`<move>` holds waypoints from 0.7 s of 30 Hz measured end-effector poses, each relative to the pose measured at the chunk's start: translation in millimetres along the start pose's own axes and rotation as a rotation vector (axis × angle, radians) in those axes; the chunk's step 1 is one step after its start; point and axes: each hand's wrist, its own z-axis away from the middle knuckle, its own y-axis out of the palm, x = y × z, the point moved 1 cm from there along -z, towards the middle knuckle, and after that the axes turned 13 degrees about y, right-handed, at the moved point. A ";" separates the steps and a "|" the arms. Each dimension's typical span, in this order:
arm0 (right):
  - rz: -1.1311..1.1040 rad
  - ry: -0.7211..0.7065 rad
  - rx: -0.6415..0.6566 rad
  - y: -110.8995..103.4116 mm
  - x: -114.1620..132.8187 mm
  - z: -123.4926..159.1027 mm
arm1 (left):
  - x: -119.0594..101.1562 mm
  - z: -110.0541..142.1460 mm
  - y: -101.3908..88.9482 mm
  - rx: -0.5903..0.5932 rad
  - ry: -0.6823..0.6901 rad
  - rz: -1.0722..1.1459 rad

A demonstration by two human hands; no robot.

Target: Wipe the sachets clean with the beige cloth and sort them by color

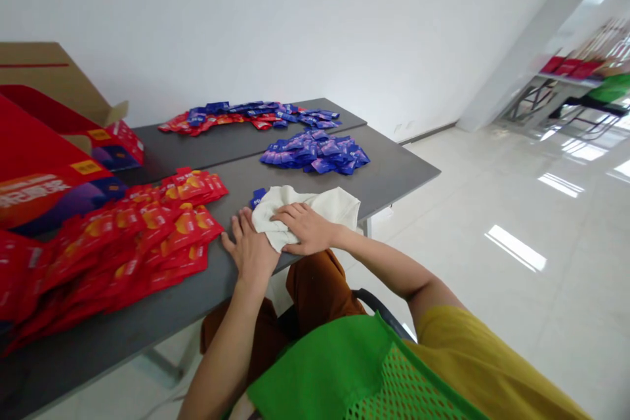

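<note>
The open right hand (306,228) presses a cloth (331,205), while the splayed left hand (250,252) could nudge the red sachets (189,226).

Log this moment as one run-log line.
left hand: on table, beside cloth | right hand: flat on cloth | nearby: red packets, blue packets

A heap of red foil sachets (123,243) lies at lower left on a grey rectangular table top (73,367), with a white cloth (305,210) to its right. Behind the cloth sits a heap of blue sachets (315,152). Farther back, apparently on a second grey table (211,151), lies a mixed red-and-blue sachet heap (246,117).
</note>
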 end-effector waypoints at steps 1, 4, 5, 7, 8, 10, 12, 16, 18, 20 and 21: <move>0.012 0.047 -0.013 0.6 0.2 3.8 | -2.1 -1.8 -1.0 -0.026 0.000 0.027; 0.069 0.173 -0.027 2.6 0.2 10.2 | -7.8 -7.7 -4.2 -0.055 0.020 0.078; 0.086 0.204 -0.029 2.6 -0.7 10.8 | -9.0 -9.2 -5.1 -0.056 0.024 0.076; 0.103 0.246 -0.019 0.8 -4.6 10.2 | -10.1 -10.6 -6.3 -0.061 0.036 0.060; 0.105 0.258 -0.006 -0.9 -7.7 9.6 | -9.9 -10.5 -6.6 -0.062 0.041 0.052; 0.094 0.268 0.022 -5.6 -15.2 9.2 | -8.1 -9.5 -6.8 -0.043 0.024 0.042; 0.055 0.273 0.015 -10.5 -23.3 10.6 | -5.7 -8.5 -7.9 -0.004 -0.041 0.033; -0.090 0.281 -0.088 -16.7 -34.7 14.6 | -8.4 -16.1 -16.5 -0.049 -0.181 -0.009; -0.162 0.293 -0.134 -19.3 -36.4 13.8 | -15.3 -27.5 -19.8 -0.113 -0.193 -0.007; -0.228 0.336 -0.193 -23.8 -36.0 11.2 | -23.3 -41.4 -18.5 -0.127 -0.178 0.007; -0.269 0.364 -0.234 -26.9 -35.3 9.8 | -26.8 -48.1 -16.2 -0.114 -0.166 0.011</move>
